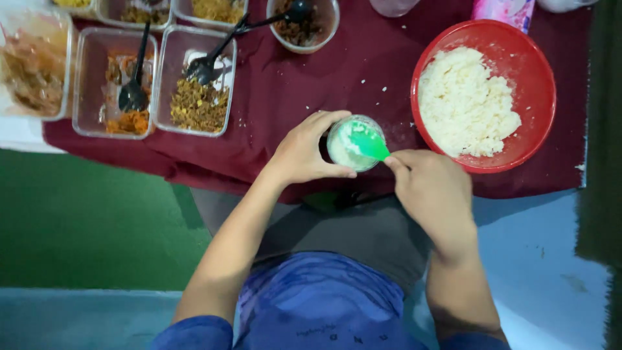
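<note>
Several clear tubs of toppings far left, black spoons resting inside. Left hand wrapped around small round cup at bench edge; right hand pinching green spatula, pressing rice inside. Red bowl of rice right. Too hard a press: cup likely tipped off edge.

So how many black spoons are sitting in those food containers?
3 that I can see: one black spoon in the orange-filling container, one in the brown-filling container beside it, and one in the round tub at the top. More may sit beyond the top edge.
</note>
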